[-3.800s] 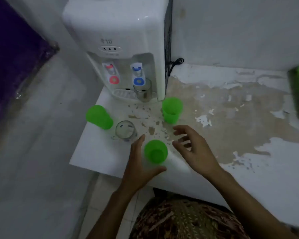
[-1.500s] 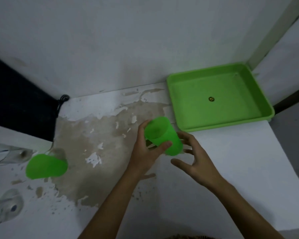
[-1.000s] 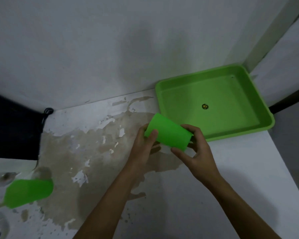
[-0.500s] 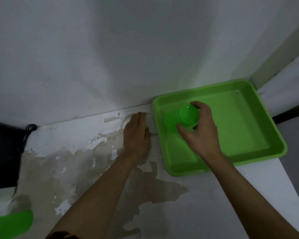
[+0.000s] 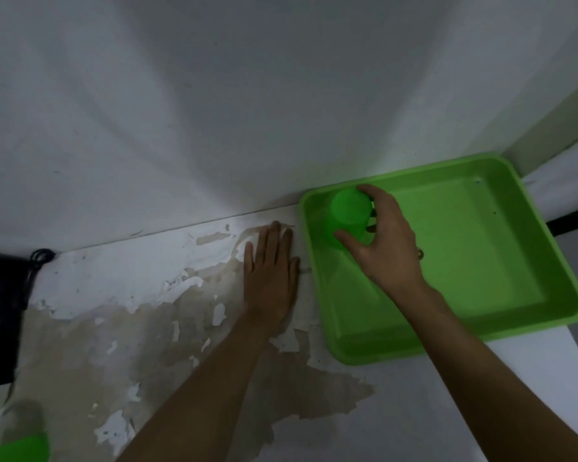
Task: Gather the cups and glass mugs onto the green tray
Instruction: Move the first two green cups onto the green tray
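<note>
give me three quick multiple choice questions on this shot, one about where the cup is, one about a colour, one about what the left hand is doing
1. Where is the cup held by the right hand?
A. in the tray's far left corner
B. on the counter beside the tray
C. at the tray's near right corner

2. What colour is the tray?
A. white
B. green
C. blue

3. What is the left hand doing?
A. gripping a cup
B. lifting the tray
C. lying flat on the counter

Answers:
1 A: the right hand holds the cup, bottom up, at the far left corner of the tray.
2 B: the tray is bright green, like the cup.
3 C: the left hand lies palm down, empty, on the counter just left of the tray.
</note>
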